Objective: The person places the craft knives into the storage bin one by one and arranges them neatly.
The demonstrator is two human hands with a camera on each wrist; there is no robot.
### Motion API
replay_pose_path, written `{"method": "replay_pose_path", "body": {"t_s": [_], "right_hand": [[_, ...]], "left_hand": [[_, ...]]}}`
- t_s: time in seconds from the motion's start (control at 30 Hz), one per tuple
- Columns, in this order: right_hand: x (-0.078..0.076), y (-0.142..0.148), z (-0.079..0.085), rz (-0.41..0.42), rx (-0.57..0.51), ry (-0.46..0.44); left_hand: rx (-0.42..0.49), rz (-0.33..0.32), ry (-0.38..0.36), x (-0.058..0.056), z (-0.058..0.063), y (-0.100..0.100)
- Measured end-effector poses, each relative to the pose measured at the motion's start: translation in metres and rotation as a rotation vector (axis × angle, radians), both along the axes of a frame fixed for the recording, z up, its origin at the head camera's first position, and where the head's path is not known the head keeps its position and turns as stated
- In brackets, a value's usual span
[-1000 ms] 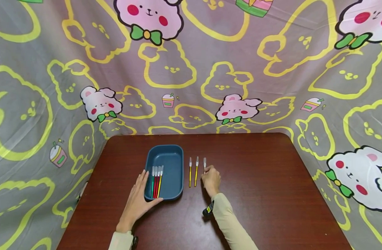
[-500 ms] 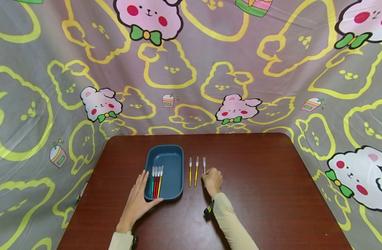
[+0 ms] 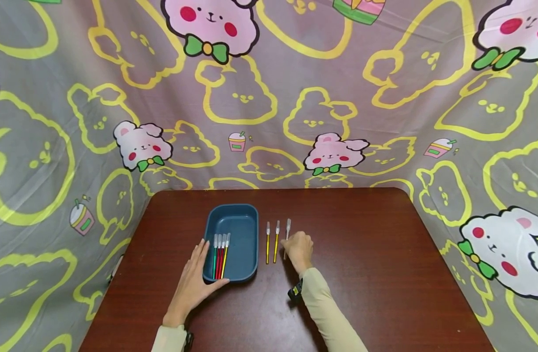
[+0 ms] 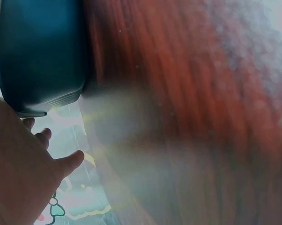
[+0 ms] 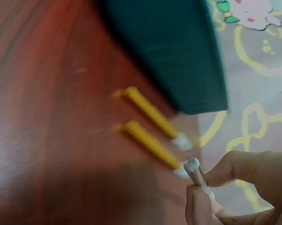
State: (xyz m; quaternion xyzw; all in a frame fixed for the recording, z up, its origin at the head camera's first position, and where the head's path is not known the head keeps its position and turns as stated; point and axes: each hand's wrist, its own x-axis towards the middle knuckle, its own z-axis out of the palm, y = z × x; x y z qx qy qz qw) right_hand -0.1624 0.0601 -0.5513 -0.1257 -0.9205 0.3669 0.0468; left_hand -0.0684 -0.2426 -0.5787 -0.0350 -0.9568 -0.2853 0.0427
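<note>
The right hand (image 3: pixel 299 252), a little right of and below the middle of the head view, pinches a silver pen (image 3: pixel 288 228) between thumb and fingers. The pen's clear-capped end points toward the top of the frame, and its other end shows below the fingers; whether that end touches the surface (image 3: pixel 365 244) cannot be told. In the right wrist view, the pen's rounded silver end faces the camera at the lower right.

Just left of the silver pen, two yellow pens, one nearer the hand (image 3: pixel 276 247) and one farther left (image 3: pixel 268 247), lie side by side and apart, clear caps toward the top of the frame.

Next to them, left of centre, sits a blue tray (image 3: pixel 243 254). Grouped in its lower left part are a green pen (image 3: pixel 214 261), two red pens (image 3: pixel 220 261) and another yellow pen (image 3: pixel 225 261), all with clear caps toward the top.

The left hand (image 3: pixel 190 286), at the lower left, rests against the tray, fingers extended along its left side and thumb stretched along its lower edge.

Behind the brown surface, a grey cloth (image 3: pixel 269 98) with yellow bear outlines and white rabbits fills the upper frame.
</note>
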Motion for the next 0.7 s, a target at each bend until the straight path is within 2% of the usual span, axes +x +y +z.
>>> {"method": "replay_pose_path", "body": {"t_s": [0.17,0.43,0.7], "right_hand": [[0.001,-0.005,0.020,0.038,-0.029,0.045],[0.007,-0.024,0.049,0.097,-0.040,0.049],[0.015,-0.053,0.059,0.192,-0.037,0.057]], "left_hand": [[-0.002,0.000,-0.012,0.000,0.001,-0.001],[-0.003,-0.001,-0.027,0.000,0.002,-0.001],[0.003,-0.005,-0.008,-0.001,0.000,-0.001]]}}
